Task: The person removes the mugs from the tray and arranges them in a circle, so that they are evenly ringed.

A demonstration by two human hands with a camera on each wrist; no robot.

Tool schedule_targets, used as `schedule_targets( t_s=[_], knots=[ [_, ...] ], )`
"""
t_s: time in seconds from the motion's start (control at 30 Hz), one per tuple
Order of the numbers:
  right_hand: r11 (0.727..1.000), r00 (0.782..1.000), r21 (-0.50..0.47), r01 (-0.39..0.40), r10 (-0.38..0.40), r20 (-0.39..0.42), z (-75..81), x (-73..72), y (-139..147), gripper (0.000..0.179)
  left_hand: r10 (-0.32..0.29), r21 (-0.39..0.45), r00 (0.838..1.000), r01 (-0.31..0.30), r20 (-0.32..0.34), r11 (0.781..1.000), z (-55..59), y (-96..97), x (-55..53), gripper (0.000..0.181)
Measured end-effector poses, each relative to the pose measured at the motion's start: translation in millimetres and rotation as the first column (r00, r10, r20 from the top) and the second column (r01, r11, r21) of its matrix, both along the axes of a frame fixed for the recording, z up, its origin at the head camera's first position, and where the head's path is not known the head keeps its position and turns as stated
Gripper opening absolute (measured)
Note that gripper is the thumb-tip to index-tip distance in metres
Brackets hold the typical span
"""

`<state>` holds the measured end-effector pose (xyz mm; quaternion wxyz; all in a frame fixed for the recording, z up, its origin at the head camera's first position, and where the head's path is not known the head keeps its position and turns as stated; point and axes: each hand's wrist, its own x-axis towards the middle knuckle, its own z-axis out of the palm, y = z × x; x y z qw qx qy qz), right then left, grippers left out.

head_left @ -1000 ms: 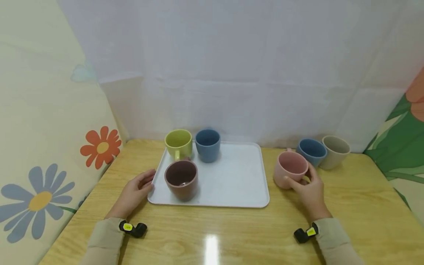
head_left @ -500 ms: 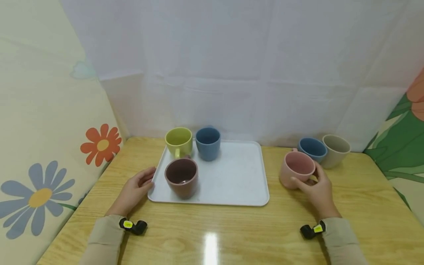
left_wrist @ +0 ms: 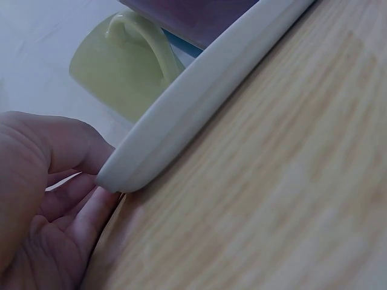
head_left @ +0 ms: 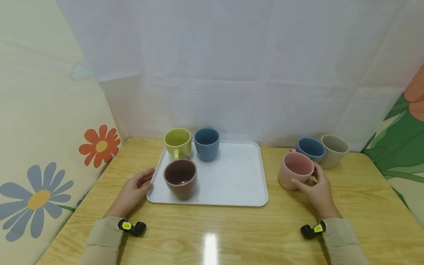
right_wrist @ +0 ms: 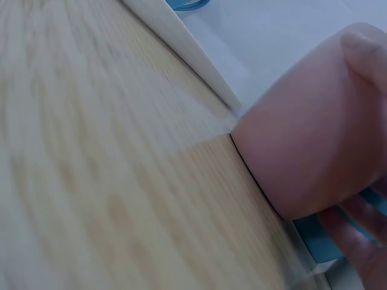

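Note:
A pink mug point(head_left: 293, 173) stands upright on the table, right of the white tray point(head_left: 232, 176). My right hand point(head_left: 318, 191) grips its right side, the thumb on the near wall and the fingers round the far right. In the right wrist view the pink mug point(right_wrist: 314, 127) has its base at the tabletop. At the tray's left edge is my left hand point(head_left: 132, 191). The left wrist view shows its thumb against the tray rim point(left_wrist: 163, 133) and its fingers below it. On the tray are a green mug point(head_left: 178, 141), a blue mug point(head_left: 207, 145) and a brown mug point(head_left: 180, 178).
Just behind the pink mug stand a second blue mug point(head_left: 310, 149) and a beige mug point(head_left: 334, 151), side by side. A white cloth point(head_left: 205, 73) hangs along the table's back edge. Bare wooden tabletop point(head_left: 251, 235) lies in front of the tray.
Over the first half second, my right hand and the pink mug shifted a little to the right, away from the tray. Since then they hold still. The left hand stays at the tray edge.

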<state>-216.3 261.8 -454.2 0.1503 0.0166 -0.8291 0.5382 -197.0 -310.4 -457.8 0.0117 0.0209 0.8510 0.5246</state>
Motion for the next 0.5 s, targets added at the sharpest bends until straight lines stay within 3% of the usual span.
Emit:
schedule_targets(
  t_s=[0.1, 0.3, 0.4, 0.5],
  knots=[
    [1.000, 1.000, -0.003, 0.000, 0.000, -0.014, 0.7, -0.1, -1, 0.084, 0.002, -0.008, 1.000, -0.002, 0.000, 1.000, 0.7, 0.0, 0.4, 0.056],
    [0.986, 0.990, -0.169, 0.016, -0.038, -0.132, 2.6, -1.3, -4, 0.074, 0.001, -0.011, 1.000, -0.001, -0.002, 1.000, 1.7, 0.6, 0.9, 0.055],
    [0.979, 0.973, -0.192, 0.060, -0.101, -0.209, 5.1, -0.6, -6, 0.062, 0.003, -0.015, 1.000, -0.003, 0.000, 1.000, 1.8, 0.3, 1.1, 0.055],
    [0.975, 0.939, -0.181, 0.128, -0.178, -0.295, 11.3, 0.4, -9, 0.049, 0.003, -0.028, 1.000, -0.003, -0.002, 1.000, 1.1, -0.4, 0.7, 0.055]
  ],
)
